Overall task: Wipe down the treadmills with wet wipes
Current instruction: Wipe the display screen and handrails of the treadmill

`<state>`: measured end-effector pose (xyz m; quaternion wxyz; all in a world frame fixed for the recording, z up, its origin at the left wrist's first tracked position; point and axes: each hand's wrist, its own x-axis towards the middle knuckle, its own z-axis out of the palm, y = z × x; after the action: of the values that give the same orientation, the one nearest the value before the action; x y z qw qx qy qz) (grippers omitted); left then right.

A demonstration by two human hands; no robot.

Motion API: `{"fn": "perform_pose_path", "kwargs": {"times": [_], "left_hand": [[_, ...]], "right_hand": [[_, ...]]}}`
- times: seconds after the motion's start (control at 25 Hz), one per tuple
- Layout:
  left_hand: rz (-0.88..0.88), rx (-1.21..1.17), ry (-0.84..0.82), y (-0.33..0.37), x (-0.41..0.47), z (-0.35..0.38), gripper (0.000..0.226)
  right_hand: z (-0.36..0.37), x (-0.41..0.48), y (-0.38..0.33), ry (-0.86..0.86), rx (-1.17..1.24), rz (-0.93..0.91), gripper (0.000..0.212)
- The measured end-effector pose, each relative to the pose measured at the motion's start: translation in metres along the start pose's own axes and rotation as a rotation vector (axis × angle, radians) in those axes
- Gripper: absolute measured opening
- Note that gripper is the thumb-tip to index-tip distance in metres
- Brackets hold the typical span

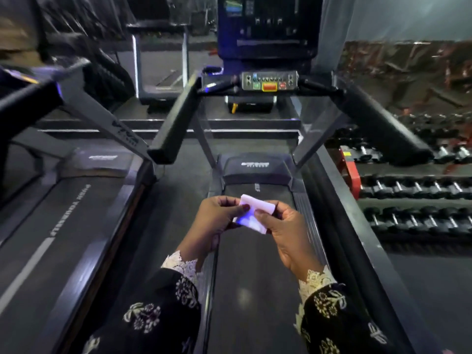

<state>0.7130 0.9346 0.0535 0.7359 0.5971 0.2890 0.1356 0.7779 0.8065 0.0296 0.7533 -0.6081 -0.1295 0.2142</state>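
Note:
A folded white wet wipe (pixel 258 206) is held between both hands above the treadmill belt (pixel 252 290). My left hand (pixel 217 221) pinches its left edge with thumb and fingers. My right hand (pixel 286 231) pinches its lower right part. The treadmill ahead has a dark motor cover (pixel 255 167), two black side handrails (pixel 176 123) (pixel 383 123), and a control panel (pixel 270 81) with coloured buttons under a dark console screen (pixel 268 24).
A second treadmill (pixel 63 213) runs parallel on the left, its grey upright (pixel 107 118) slanting across. A rack of several black dumbbells (pixel 413 200) with a red frame stands on the right. More machines stand behind in the dim gym.

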Motion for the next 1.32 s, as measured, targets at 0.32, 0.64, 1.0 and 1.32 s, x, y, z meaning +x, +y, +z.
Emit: {"fn": "perform_pose_path", "kwargs": {"times": [0.32, 0.64, 1.0, 1.32], "left_hand": [[0.066, -0.012, 0.196, 0.11, 0.054, -0.053, 0.007], [-0.023, 0.075, 0.391, 0.112, 0.158, -0.145, 0.019], [-0.173, 0.218, 0.78, 0.094, 0.229, -0.215, 0.016], [-0.204, 0.002, 0.846, 0.097, 0.238, -0.207, 0.026]], "right_hand": [[0.097, 0.099, -0.08, -0.316, 0.031, 0.095, 0.026], [0.195, 0.207, -0.03, -0.512, 0.099, 0.22, 0.033], [0.261, 0.31, 0.007, -0.475, -0.736, -0.637, 0.038], [0.232, 0.341, 0.065, -0.933, -0.719, -1.186, 0.044]]}}
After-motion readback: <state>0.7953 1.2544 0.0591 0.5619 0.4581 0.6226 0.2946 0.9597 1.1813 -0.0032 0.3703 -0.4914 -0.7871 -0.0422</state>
